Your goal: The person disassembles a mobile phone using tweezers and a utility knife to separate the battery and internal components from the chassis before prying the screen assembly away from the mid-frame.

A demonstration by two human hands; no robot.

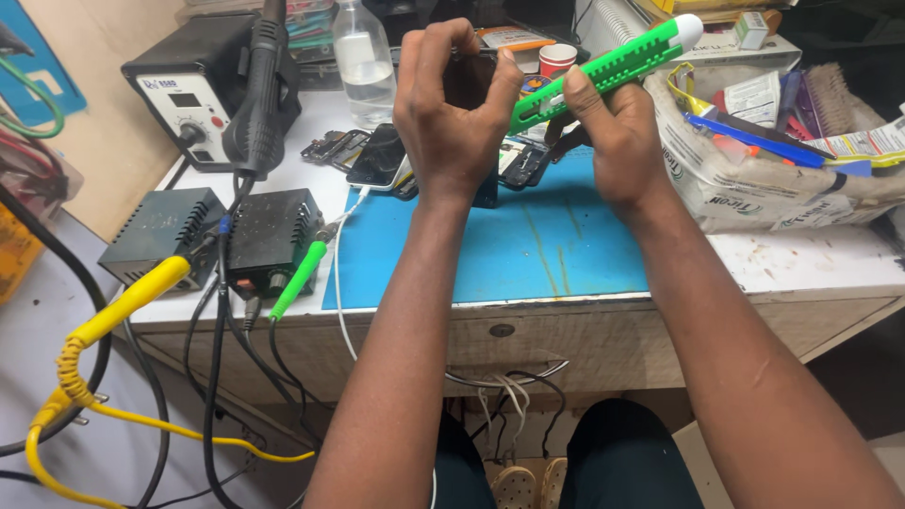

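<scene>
In the head view, a dark phone [468, 85] is mostly hidden behind the left hand [451, 113], which is clenched around it; its details cannot be made out. A green utility knife [603, 68] is grasped by the right hand [608, 141], pointing to 2 o'clock. Both are raised above the blue mat [528, 245] on the surface [811, 259]. At 9 o'clock a rework station [193, 94] is seen.

My mat [528, 245] lies on the tabletop [811, 259]; the power boxes [222, 236] sit left of it, the bin [745, 179] right, the bottle [363, 61] behind.
</scene>
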